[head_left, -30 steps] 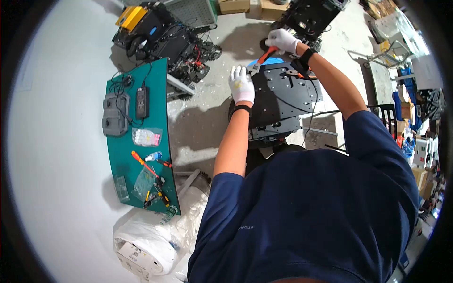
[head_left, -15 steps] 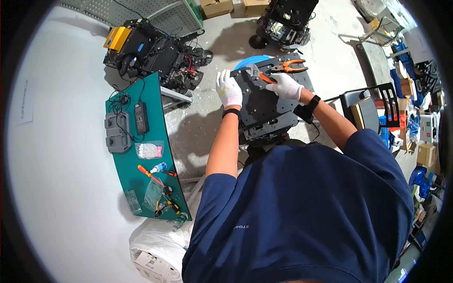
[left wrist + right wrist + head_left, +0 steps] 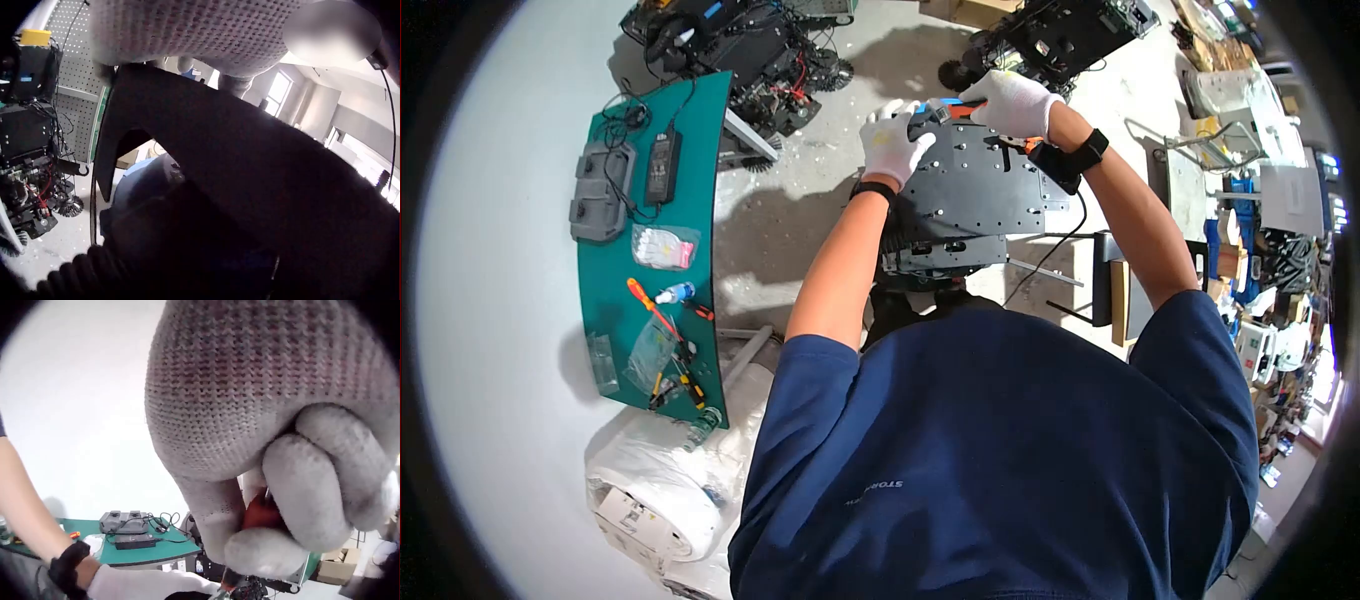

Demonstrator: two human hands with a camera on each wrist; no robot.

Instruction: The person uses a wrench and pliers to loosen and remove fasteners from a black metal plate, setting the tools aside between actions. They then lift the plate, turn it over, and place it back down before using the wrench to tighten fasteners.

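Observation:
My gloved right hand (image 3: pixel 1012 103) grips the red-orange handle of an adjustable wrench (image 3: pixel 963 109) at the far edge of a black perforated plate (image 3: pixel 970 190). In the right wrist view, curled fingers (image 3: pixel 306 494) wrap that handle (image 3: pixel 261 512). The wrench's grey head (image 3: pixel 932 113) is close to my gloved left hand (image 3: pixel 890 146), which rests at the plate's far left corner with its fingers spread. In the left wrist view the glove (image 3: pixel 194 31) lies along the dark plate edge (image 3: pixel 187 100). Orange-handled pliers (image 3: pixel 1030 146) lie on the plate, partly hidden by the right hand and wrist.
On the left, a green table (image 3: pixel 685 150) carries a grey charger base (image 3: pixel 603 190), a power adapter (image 3: pixel 662 165), bagged gloves (image 3: pixel 665 247) and a screwdriver (image 3: pixel 640 295). Black wheeled machines (image 3: pixel 745 60) (image 3: pixel 1060 50) stand beyond. A black cable (image 3: pixel 1055 262) hangs beside the plate; a chair (image 3: pixel 1115 290) is at right.
The right hand moved with the wrench from beyond the plate, back over it, then out to its far edge. The left hand stayed at the corner, its fingers now more spread. The head view shifted.

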